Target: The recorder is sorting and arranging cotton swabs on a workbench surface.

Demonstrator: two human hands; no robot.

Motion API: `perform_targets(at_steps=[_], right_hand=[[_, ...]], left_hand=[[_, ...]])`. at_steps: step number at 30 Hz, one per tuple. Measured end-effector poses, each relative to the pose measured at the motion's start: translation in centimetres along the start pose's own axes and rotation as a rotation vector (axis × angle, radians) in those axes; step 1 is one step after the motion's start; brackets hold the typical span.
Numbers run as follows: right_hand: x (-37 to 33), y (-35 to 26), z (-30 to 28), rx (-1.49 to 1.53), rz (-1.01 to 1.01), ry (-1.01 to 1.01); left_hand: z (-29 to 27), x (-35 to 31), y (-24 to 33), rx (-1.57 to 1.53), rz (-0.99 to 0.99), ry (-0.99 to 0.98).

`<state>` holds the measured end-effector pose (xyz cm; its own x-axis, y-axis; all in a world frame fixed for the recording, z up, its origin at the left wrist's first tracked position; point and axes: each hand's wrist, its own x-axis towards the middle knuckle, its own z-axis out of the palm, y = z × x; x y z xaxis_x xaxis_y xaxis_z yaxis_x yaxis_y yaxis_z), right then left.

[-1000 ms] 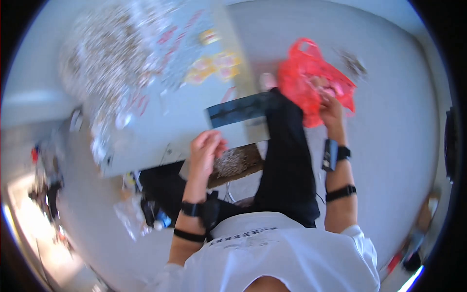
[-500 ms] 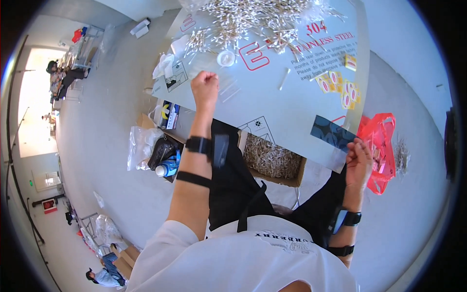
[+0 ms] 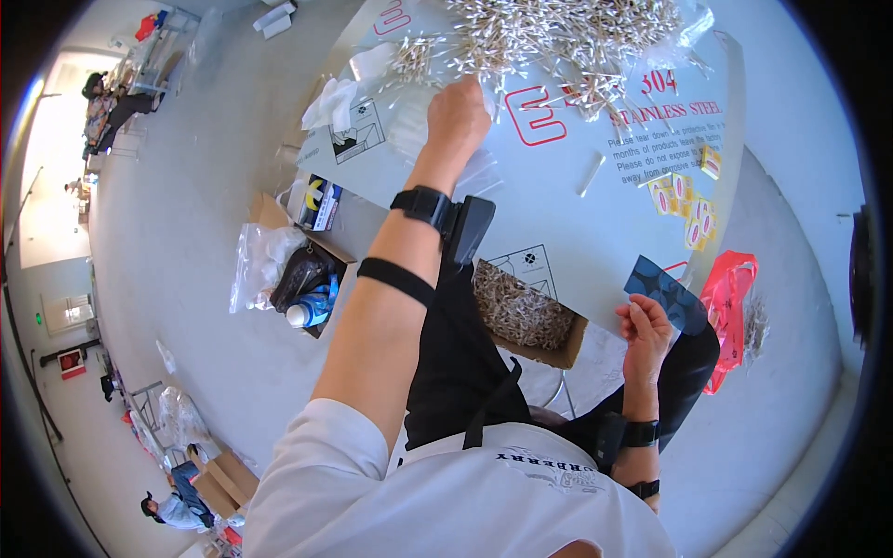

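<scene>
"How do you read the arms?"

"I have the left hand (image 3: 459, 116) stretched far over the counter (image 3: 535, 200), back upward; its fingers are hidden, so I can't tell their state. The cotton swabs (image 3: 558, 42) lie heaped just beyond them, toward the far edge."

"And the right hand (image 3: 646, 335)?"

"Raised by the near right corner, fingers curled, just beside the dark patterned sheet (image 3: 668, 286); I can't tell whether they grip anything."
</scene>
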<state>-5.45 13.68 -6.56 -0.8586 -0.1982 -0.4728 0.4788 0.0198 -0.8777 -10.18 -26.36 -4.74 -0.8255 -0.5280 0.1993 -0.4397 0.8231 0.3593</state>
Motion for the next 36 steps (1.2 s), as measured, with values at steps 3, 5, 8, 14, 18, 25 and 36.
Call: perform_targets(at_steps=[3,5,8,14,18,25,36], right_hand=[[0.3,0.5,0.0,-0.035,0.003,0.017],[0.7,1.0,-0.1,-0.102,0.014,0.03],[1.4,2.3,-1.3,-0.161,0.009,0.089],[2.9,3.3,-2.7,-0.182,-0.01,0.061],[3.7,3.8,-2.7,-0.169,-0.025,0.058],[3.3,2.4,-2.6,-0.04,0.015,-0.059],[0.3,0.9,-0.8,0.263,0.156,-0.64]], left_hand=[[-1.0,-2.4,-0.9,-0.106,-0.04,0.106],[-1.4,-5.1,-2.1,-0.198,-0.065,0.097],[1.6,-9.2,-3.8,-0.285,0.061,-0.035],[2.9,-10.0,-3.0,-0.277,0.03,0.005],[2.7,-9.6,-3.9,-0.415,-0.037,0.015],[-2.2,-11.6,1.0,-0.618,0.069,0.317],[-3.8,-21.8,14.6,-0.391,0.734,-0.133]])
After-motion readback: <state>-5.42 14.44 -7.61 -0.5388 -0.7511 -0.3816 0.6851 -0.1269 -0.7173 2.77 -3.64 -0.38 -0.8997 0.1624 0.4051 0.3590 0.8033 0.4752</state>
